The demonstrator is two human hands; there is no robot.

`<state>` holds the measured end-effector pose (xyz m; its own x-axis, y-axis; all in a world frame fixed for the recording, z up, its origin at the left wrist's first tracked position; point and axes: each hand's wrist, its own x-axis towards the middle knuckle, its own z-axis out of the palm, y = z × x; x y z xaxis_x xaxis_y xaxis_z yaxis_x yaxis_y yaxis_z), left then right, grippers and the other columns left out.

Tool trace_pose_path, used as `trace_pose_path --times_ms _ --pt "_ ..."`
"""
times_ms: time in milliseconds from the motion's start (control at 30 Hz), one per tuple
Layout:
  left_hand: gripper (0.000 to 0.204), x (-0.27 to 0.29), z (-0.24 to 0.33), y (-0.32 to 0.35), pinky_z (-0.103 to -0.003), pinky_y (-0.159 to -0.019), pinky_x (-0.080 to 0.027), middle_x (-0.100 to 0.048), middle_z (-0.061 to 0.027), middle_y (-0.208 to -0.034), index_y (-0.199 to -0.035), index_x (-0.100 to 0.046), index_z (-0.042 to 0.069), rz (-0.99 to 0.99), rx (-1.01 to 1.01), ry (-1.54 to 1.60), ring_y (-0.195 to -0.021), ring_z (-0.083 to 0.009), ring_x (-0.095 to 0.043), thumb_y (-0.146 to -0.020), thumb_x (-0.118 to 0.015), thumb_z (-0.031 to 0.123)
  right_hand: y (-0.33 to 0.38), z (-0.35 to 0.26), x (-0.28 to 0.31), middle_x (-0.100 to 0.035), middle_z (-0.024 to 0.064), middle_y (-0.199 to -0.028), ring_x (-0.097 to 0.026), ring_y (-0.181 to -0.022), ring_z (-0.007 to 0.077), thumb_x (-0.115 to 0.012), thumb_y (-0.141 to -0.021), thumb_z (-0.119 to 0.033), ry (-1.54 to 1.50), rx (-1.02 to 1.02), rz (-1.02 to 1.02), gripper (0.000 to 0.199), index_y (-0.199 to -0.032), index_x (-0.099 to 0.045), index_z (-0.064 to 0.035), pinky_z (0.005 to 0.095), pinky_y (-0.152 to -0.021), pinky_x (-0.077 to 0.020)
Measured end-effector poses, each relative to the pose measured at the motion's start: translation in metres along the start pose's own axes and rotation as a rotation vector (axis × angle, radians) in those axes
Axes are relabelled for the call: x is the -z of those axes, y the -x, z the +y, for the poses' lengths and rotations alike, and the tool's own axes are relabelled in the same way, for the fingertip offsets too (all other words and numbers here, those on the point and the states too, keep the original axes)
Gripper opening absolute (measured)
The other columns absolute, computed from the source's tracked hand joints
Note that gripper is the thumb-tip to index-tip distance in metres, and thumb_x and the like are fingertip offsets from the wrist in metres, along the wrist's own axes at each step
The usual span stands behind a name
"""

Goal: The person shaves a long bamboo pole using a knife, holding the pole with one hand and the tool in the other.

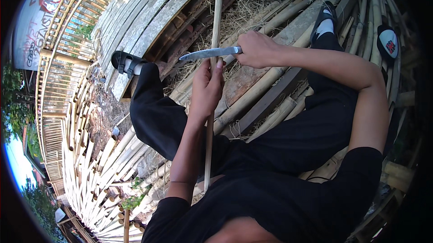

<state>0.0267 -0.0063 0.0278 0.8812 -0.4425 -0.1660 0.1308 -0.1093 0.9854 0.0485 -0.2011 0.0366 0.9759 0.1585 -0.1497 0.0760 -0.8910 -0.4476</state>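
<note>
A person in a black short-sleeved shirt and dark trousers sat with knees apart, both bare hands at work on a long, pale stick (217,13) that stood near upright between the legs, running from the upper edge of the view down to the front of the shirt. The left forearm reached up from below, slightly bent at the elbow, and the left hand (206,89) was closed around the stick, its thumb pointing up along the shaft. The right elbow was raised out to the side and sharply bent, the forearm running almost level toward the middle. The right hand (257,50) was clenched on a knife (209,54), its handle hidden in the fist. The blade pointed left and crossed the stick just above the left thumb; whether its edge had bitten in could not be seen. A dark sandal (126,62) on the left foot rested by weathered planks (140,4), with cut bamboo poles (108,157) piled at left and a bamboo fence (67,55) beyond.
</note>
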Motion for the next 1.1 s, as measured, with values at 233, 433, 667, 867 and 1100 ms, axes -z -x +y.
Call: trace_pose_path --times_ms 233,433,667,867,1100 --pt "0.02 -0.005 -0.01 -0.013 -0.019 -0.037 -0.026 -0.04 0.0065 -0.055 -0.102 -0.048 0.004 0.043 -0.113 -0.213 -0.042 -0.0011 -0.035 -0.097 -0.049 0.023 -0.003 -0.005 0.012 -0.063 0.0278 -0.074 -0.064 -0.078 0.0418 -0.056 -0.071 -0.018 -0.011 -0.035 -0.049 0.026 -0.073 -0.062 0.0071 0.0464 -0.072 -0.0514" --pt "0.018 0.002 -0.001 -0.005 -0.019 -0.036 -0.024 -0.038 0.007 -0.055 -0.094 -0.046 0.006 0.06 -0.054 -0.083 -0.041 -0.001 -0.033 -0.098 -0.048 0.024 -0.022 0.006 0.034 -0.064 0.0269 -0.083 -0.065 -0.083 0.0393 -0.056 -0.07 -0.019 0.069 -0.1 -0.102 0.029 -0.08 -0.064 0.0068 0.0454 -0.074 -0.0513" --pt "0.018 0.011 0.001 0.018 -0.02 -0.034 -0.02 -0.034 0.0072 -0.057 -0.091 -0.044 0.007 0.095 0.003 0.016 -0.039 -0.001 -0.027 -0.098 -0.047 0.023 -0.054 0.055 0.049 -0.065 0.0227 -0.075 -0.066 -0.069 0.0313 -0.052 -0.077 -0.023 -0.383 -0.521 0.17 0.034 -0.081 -0.064 0.0087 0.0399 -0.065 -0.0516" --pt "0.019 0.021 0.004 0.018 -0.02 -0.036 -0.021 -0.035 0.0075 -0.055 -0.095 -0.048 0.005 0.089 0.026 0.067 -0.04 -0.0008 -0.029 -0.099 -0.046 0.024 -0.026 0.051 0.067 -0.053 0.0132 -0.049 -0.057 -0.049 0.0274 -0.056 -0.087 -0.035 -0.057 -0.167 0.375 0.046 -0.061 -0.057 0.0038 0.0412 -0.054 -0.0436" --pt "0.021 0.009 0.011 0.005 -0.02 -0.035 -0.017 -0.031 0.0081 -0.056 -0.095 -0.048 0.006 -0.001 0.024 0.081 -0.039 -0.0009 -0.025 -0.098 -0.046 0.026 -0.01 -0.008 0.018 -0.061 0.0263 -0.069 -0.064 -0.075 0.0388 -0.052 -0.072 -0.019 -0.125 -0.126 -0.142 0.029 -0.072 -0.062 0.0083 0.0453 -0.069 -0.0492"
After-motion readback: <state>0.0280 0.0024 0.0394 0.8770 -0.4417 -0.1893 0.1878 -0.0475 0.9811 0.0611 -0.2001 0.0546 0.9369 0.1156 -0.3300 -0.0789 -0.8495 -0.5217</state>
